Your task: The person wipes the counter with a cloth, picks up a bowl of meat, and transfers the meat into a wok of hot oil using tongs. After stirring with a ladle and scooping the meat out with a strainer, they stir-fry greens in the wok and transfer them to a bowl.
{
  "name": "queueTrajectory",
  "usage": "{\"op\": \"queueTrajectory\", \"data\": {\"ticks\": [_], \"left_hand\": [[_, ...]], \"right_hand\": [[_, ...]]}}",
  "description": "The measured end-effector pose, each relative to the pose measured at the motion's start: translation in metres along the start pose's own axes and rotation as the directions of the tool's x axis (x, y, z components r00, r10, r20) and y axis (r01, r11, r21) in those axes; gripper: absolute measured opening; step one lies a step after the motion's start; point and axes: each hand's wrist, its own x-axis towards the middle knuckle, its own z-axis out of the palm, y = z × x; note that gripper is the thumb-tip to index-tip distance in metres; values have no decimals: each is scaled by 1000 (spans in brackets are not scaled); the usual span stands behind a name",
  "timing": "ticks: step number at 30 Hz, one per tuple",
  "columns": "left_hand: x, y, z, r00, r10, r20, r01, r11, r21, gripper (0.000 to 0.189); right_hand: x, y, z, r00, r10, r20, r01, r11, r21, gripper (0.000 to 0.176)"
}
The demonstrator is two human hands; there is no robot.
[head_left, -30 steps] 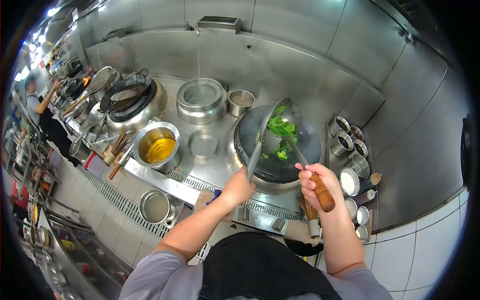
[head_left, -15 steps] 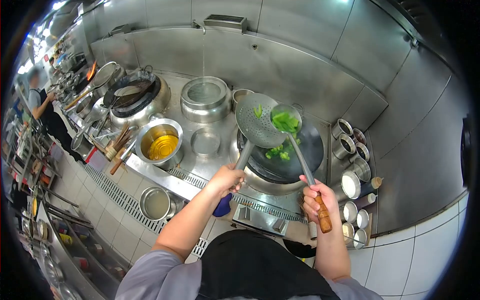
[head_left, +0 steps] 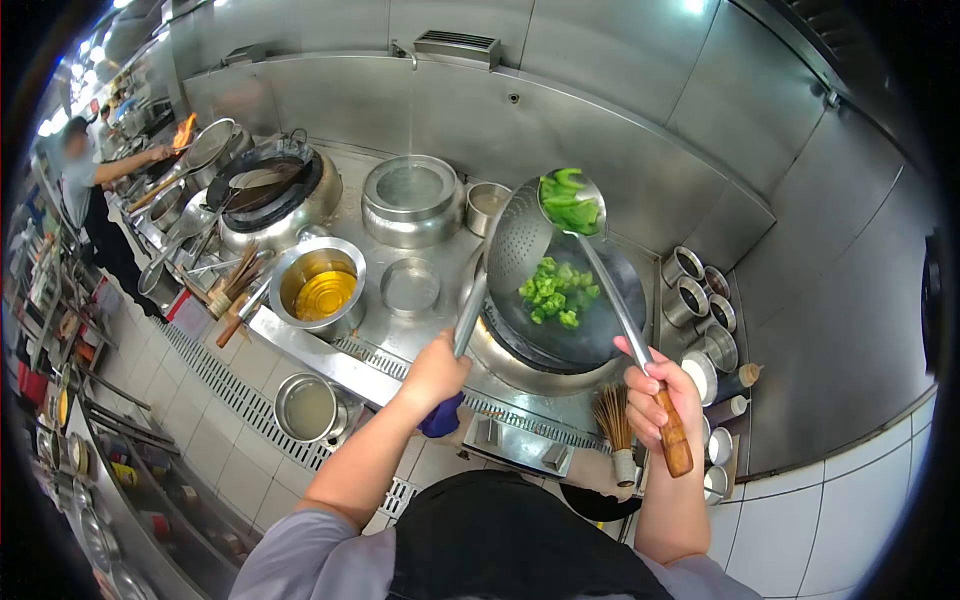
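Note:
My left hand is wrapped round the metal handle of a perforated strainer, which is tilted over the left side of a dark wok. My right hand grips the wooden handle of a ladle that holds green vegetable pieces. The ladle's bowl is above the far side of the wok, beside the strainer's rim. More green pieces lie in the wok. No green piece shows in the visible part of the strainer.
A pot of yellow oil stands left of the wok, near a round steel basin under running water. Metal containers line the right side. A bamboo brush is by my right hand. A co-worker stands far left by a flame.
The strainer has tipped steeply, and more green pieces are in the wok. The ladle has moved up and away, my right hand slightly right and down. The co-worker's arm now reaches out.

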Motion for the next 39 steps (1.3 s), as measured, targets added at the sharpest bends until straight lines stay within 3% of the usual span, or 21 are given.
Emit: {"op": "queueTrajectory", "data": {"ticks": [3,5,6,12,15,16,18,19,20,21,22,23,24,26,30,31,33,34,35,36,39], "left_hand": [[5,-10,-15,994,63,-85,-76,984,-159,32],[2,-8,-40,932,-224,287,359,687,-631,16],[2,-14,-44,917,-270,293,397,555,-731,10],[20,-90,-45,780,-248,575,587,-29,-809,21],[25,-110,-28,729,-313,609,601,-134,-788,19],[29,-134,-16,733,-223,642,617,-178,-766,9],[30,-168,10,719,-387,577,612,-42,-790,12],[30,-205,35,774,-344,532,579,43,-814,10],[14,-178,22,728,-493,477,608,140,-782,7],[1,-176,15,740,-470,481,605,152,-781,13],[13,-240,43,873,-68,484,478,319,-818,21],[2,-201,27,692,-497,524,654,125,-746,30],[-22,-161,7,682,-643,347,621,260,-739,36],[-48,-157,12,674,-712,195,642,434,-632,56],[-153,-163,32,659,-711,246,653,379,-656,59],[-199,-135,33,649,-744,162,624,398,-672,58],[-282,-150,62,535,-833,144,674,318,-666,46],[-327,-180,85,661,-726,-189,697,687,-205,39],[-370,-117,62,426,-905,7,751,349,-561,36],[-410,-136,85,228,-965,130,638,47,-769,35],[-518,-128,108,24,-999,39,418,-25,-908,31]], "right_hand": [[-6,0,-9,998,1,59,0,1000,-21,45],[-11,1,-11,999,27,19,-27,999,24,46],[-15,3,-13,1000,28,-4,-28,1000,-13,48],[-23,13,-52,994,110,5,-109,989,-98,50],[-23,10,-60,989,135,-64,-142,980,-135,49],[-23,8,-60,985,140,-99,-155,973,-173,49],[-18,2,-66,973,183,-142,-215,940,-264,51],[-15,-2,-69,964,228,-138,-257,931,-260,51],[-11,-6,-71,956,270,-118,-294,901,-320,51],[-5,-9,-87,953,301,-24,-293,903,-316,50],[7,-11,-92,933,360,8,-333,870,-363,50],[19,-9,-90,900,435,24,-388,827,-407,50],[30,-9,-89,870,492,29,-429,784,-448,50],[54,-5,-85,797,602,48,-492,693,-528,50],[92,19,-74,600,794,95,-570,507,-646,50],[98,27,-69,542,834,103,-581,461,-671,50],[103,49,-57,433,894,115,-584,376,-720,51],[103,63,-49,380,916,124,-581,341,-739,51],[100,76,-42,332,934,130,-576,309,-757,51],[97,90,-33,285,949,133,-567,279,-775,51],[81,134,-6,151,980,129,-534,191,-823,51]]}}
